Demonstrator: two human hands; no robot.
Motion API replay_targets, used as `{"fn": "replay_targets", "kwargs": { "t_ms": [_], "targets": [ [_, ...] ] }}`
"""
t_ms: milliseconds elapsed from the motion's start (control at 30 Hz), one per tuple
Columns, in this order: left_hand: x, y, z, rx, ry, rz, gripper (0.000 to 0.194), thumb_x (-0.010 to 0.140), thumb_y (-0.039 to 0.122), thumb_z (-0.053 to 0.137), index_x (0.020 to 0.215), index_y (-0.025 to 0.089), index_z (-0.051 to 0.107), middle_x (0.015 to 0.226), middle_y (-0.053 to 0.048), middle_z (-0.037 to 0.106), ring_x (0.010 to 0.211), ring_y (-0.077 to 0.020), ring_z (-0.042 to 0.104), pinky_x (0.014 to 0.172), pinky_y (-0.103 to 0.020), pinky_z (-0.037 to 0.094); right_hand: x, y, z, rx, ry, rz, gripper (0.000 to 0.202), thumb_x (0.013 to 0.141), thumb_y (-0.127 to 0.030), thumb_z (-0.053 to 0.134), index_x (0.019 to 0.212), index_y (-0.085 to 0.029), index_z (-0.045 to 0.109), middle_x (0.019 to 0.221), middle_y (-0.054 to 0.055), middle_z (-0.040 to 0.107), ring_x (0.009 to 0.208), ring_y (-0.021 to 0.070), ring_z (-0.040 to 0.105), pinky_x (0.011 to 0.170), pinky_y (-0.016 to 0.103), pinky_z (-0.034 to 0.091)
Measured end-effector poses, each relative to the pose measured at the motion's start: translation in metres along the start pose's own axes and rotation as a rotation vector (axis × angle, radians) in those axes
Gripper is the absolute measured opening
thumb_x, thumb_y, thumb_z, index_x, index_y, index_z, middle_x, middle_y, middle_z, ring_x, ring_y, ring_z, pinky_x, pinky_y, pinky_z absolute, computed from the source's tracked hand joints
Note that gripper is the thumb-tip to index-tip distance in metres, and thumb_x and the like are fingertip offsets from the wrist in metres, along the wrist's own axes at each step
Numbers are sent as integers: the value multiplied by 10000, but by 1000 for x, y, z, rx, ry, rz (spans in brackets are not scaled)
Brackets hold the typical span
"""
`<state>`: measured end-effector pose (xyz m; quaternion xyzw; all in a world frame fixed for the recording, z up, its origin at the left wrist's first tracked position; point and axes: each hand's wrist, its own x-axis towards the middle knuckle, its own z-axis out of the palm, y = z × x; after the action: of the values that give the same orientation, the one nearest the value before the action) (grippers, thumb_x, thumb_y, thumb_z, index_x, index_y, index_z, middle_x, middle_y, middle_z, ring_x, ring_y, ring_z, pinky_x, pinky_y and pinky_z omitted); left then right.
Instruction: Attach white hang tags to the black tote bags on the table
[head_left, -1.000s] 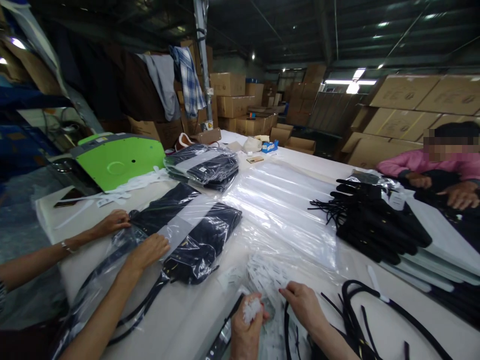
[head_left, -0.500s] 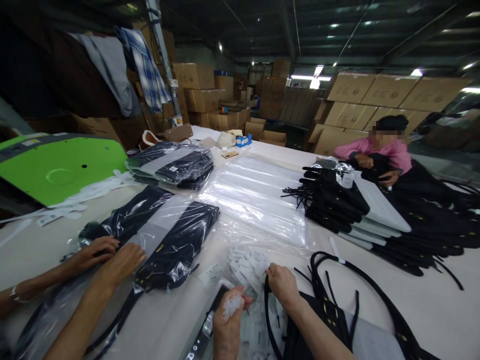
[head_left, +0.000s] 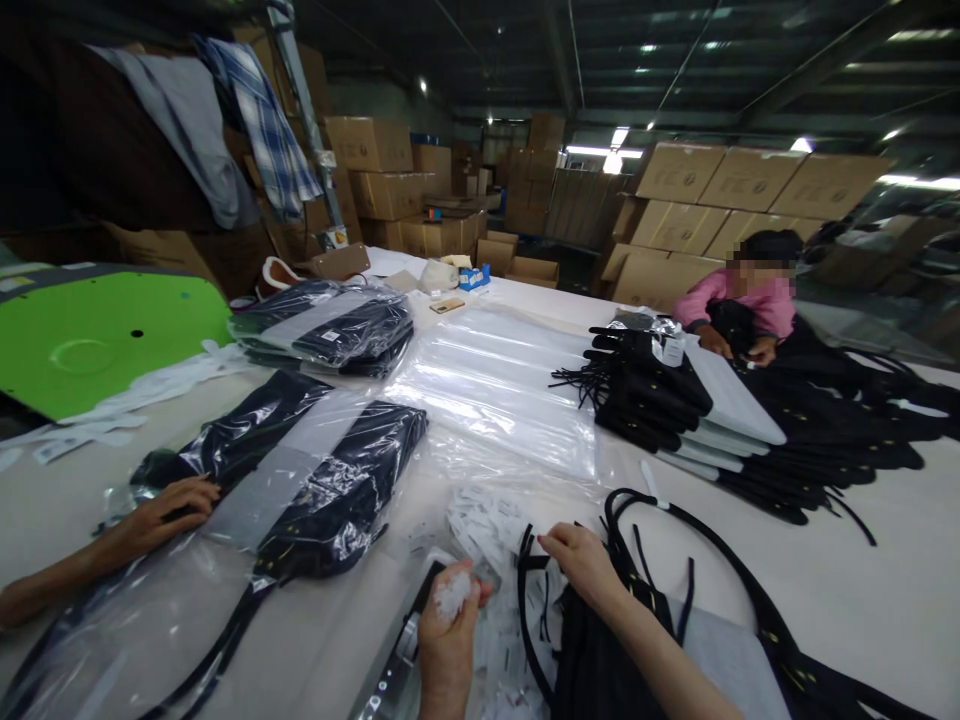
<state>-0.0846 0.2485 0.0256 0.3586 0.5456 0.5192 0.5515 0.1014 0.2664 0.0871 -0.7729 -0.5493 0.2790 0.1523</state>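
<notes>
The left hand, at the bottom centre of the frame, is fisted around a tuft of white plastic fasteners, kept upright for easy picking. Just right of it, the right hand rests loosely, fingers together, on a black strappy garment beside a heap of white tags. At lower left, a co-worker's hand presses a bagged garment flat. Clear plastic bags lie spread mid-table.
</notes>
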Motion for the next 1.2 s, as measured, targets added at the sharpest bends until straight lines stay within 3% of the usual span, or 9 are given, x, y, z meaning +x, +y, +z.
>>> {"fn": "replay_targets", "kwargs": {
  "t_ms": [133,300,433,500,567,667,800,933,1200],
  "targets": [
    [-14,3,0,238,110,122,684,652,445,638,1220,151,395,873,-79,624,693,-196,615,670,-341,525,-32,27,-25,177,-12,52,319,803,-380,387,645,-175,574,502,-52,452,486,101,422,483,213,325],
    [-44,25,3,673,288,776,720,698,320,640,1321,183,306,1256,-157,415,1098,-298,445,912,-462,396,-92,69,-65,326,116,216,371,779,-486,400,660,-189,588,501,-41,459,479,114,417,457,229,306],
    [-64,23,34,731,66,1069,594,724,156,608,1272,231,393,1196,-112,481,1141,-280,422,978,-451,342,-133,111,-77,19,221,397,387,794,-514,377,689,-233,622,504,-15,536,538,167,523,522,264,339],
    [-68,7,60,676,-192,964,414,774,113,496,1175,215,487,1114,-95,542,1074,-235,490,929,-401,411,-145,130,-73,-172,266,379,370,820,-480,366,727,-248,638,590,13,592,615,198,559,584,293,358],
    [-67,-14,90,652,-396,695,314,769,73,419,1023,183,568,1035,-90,581,993,-204,542,865,-367,464,-150,144,-66,-307,314,287,344,843,-419,370,732,-241,643,622,32,603,646,209,563,644,319,363],
    [-58,-42,135,682,-506,336,308,698,7,398,865,158,607,931,-73,598,903,-172,566,835,-332,470,-149,156,-58,-426,335,224,316,861,-324,389,680,-217,625,574,34,592,615,203,567,662,325,354],
    [-46,-61,177,765,-523,201,325,604,-56,401,705,162,622,766,-38,577,751,-146,565,758,-272,456,-139,164,-51,-505,293,233,316,872,-265,396,638,-198,597,548,39,604,598,199,589,647,317,347],
    [-41,-64,195,842,-467,63,263,536,-45,443,580,166,594,651,-24,550,648,-162,551,648,-269,431,-131,173,-42,-500,246,251,312,879,-244,390,652,-187,597,560,51,626,610,198,609,661,318,348],
    [-44,-60,197,807,-480,-70,269,488,-42,417,555,165,576,520,31,547,526,-120,525,504,-202,386,-138,188,-34,-409,174,245,315,877,-215,377,659,-186,603,597,65,647,643,217,618,678,332,351]
  ]
}}
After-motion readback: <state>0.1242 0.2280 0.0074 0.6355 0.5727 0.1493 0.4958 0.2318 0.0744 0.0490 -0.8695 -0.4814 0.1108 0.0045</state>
